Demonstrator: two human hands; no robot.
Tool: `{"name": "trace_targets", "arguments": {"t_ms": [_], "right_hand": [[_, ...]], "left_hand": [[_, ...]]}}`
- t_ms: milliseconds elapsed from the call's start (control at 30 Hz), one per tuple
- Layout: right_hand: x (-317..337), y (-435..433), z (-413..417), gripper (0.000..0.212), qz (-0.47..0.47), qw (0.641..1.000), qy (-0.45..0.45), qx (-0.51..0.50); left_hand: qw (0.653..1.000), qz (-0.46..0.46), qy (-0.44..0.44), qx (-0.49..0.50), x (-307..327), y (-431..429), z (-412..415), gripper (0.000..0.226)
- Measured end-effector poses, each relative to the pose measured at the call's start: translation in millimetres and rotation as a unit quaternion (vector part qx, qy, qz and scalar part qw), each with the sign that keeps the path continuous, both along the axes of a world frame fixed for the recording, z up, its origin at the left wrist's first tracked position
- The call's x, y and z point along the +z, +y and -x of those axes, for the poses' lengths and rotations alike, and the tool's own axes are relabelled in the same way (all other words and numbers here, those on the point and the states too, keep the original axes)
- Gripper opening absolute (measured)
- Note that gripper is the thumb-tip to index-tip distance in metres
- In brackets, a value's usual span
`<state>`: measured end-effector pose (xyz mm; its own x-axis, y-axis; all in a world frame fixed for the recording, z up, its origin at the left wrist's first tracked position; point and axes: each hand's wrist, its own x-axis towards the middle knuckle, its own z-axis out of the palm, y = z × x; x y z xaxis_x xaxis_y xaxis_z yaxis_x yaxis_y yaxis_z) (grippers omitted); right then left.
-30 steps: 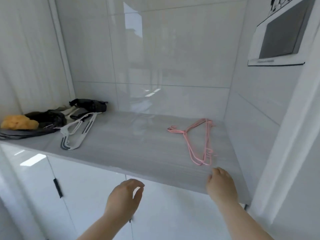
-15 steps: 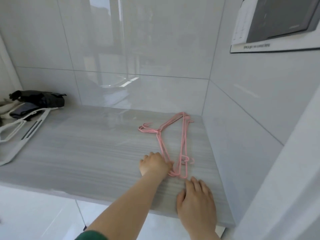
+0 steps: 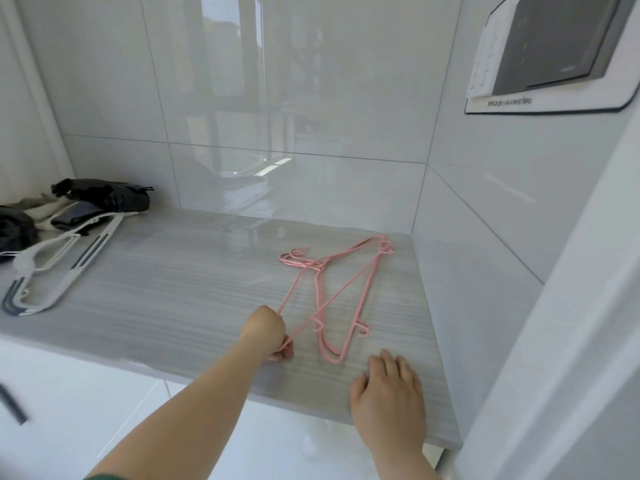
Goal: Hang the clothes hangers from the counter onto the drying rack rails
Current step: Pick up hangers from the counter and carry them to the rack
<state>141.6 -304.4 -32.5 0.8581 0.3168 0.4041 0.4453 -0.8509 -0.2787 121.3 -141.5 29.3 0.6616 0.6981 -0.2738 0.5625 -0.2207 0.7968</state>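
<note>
A small stack of thin pink wire hangers (image 3: 349, 292) lies on the grey counter (image 3: 173, 289) near its right end, hooks pointing left. My left hand (image 3: 268, 332) pinches the near corner of one pink hanger and has drawn it leftward out of the stack. My right hand (image 3: 389, 400) rests flat on the counter's front edge, fingers spread, just short of the stack. White and grey plastic hangers (image 3: 59, 265) lie at the counter's left end. No drying rack is in view.
Dark folded clothes (image 3: 100, 200) are piled at the back left of the counter. Glossy tiled walls close the back and right sides. A wall panel (image 3: 554, 53) hangs on the right wall. White cabinet fronts (image 3: 69, 403) sit below the counter.
My left hand has taken hold of one pink hanger's corner and pulled it left and toward me, fanning it out of the stack. My right hand has stayed on the counter's front edge.
</note>
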Motion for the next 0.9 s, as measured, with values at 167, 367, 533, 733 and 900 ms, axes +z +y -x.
{"name": "trace_targets", "arguments": {"t_ms": [167, 367, 533, 733, 900], "right_hand": [[-1.6, 0.5, -1.0, 0.045, -0.017, 0.999, -0.029, 0.006], [-1.8, -1.3, -0.6, 0.045, -0.016, 1.0, -0.018, 0.014], [0.9, -2.7, -0.5, 0.042, -0.02, 1.0, -0.007, 0.021], [10.7, 5.6, 5.9, 0.039, -0.048, 0.993, -0.05, 0.094], [32.7, 35.4, 28.7, 0.033, -0.058, 0.964, -0.074, 0.249]], "left_hand": [[0.997, 0.042, -0.049, 0.052, -1.6, 7.3, 36.6, 0.029], [0.99, 0.028, -0.094, 0.101, 2.5, 18.4, 82.1, 0.015], [0.982, 0.071, -0.115, 0.13, 5.3, 25.3, 113.5, 0.012], [0.981, 0.061, -0.12, 0.14, 6.3, 23.1, 133.4, 0.013], [0.978, 0.081, -0.127, 0.147, 6.9, 23.3, 143.8, 0.013]]}}
